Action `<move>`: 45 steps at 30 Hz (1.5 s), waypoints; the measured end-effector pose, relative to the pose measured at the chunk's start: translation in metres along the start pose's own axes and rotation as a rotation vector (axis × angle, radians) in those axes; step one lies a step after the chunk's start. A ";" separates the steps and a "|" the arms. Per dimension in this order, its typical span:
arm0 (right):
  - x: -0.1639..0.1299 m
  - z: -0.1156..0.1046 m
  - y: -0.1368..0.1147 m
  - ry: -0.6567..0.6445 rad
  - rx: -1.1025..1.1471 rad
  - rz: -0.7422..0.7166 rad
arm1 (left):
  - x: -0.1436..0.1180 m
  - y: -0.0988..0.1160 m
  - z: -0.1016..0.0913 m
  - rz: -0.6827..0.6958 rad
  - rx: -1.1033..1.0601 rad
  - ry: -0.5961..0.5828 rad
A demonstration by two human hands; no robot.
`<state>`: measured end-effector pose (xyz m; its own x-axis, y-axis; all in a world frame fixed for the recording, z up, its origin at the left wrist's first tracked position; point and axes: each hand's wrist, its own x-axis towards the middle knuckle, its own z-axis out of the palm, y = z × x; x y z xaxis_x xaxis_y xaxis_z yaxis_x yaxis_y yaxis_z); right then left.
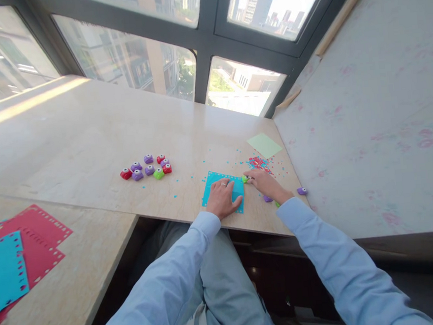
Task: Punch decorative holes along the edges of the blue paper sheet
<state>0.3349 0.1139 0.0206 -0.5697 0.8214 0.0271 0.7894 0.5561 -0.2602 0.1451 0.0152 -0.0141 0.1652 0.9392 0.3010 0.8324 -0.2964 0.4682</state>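
Nine small paper punches (147,167) sit clustered mid-tabletop (84,144): five purple, three red and one green, by my count. Two more purple punches lie near the right hand, one at the tabletop's right edge (302,191) and one tucked just beside the wrist (267,198). There is one turquoise paper square (211,183) close to the near edge, with a row of punched holes along its upper and left borders. The left hand (223,197) lies flat on it, fingers (229,188) spread and released, pressing the sheet down, a ring showing on one finger. The right hand (266,184) rests just beside the sheet's right border, its fingers curled on a small green punch (245,179) that meets the paper's upper right corner; how tightly they squeeze I cannot tell. Beyond that hand is a scatter of pink and turquoise confetti (259,163), and past it one pale green paper square (264,144). On the lower tabletop to the left lies a stack of punched sheets, red (40,235) beneath turquoise (1,272); how many are in it I cannot tell.
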 end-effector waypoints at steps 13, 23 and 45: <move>-0.013 0.001 -0.013 0.016 0.058 -0.053 | -0.001 -0.001 0.003 0.010 0.031 0.009; -0.032 0.006 -0.023 0.076 0.103 -0.003 | -0.002 -0.001 0.002 0.007 0.013 0.008; -0.035 0.007 -0.025 0.130 0.173 0.042 | -0.003 0.000 0.000 0.005 0.012 0.001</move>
<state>0.3339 0.0703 0.0195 -0.4941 0.8591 0.1336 0.7543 0.5000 -0.4255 0.1445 0.0129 -0.0152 0.1690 0.9374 0.3046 0.8381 -0.2993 0.4562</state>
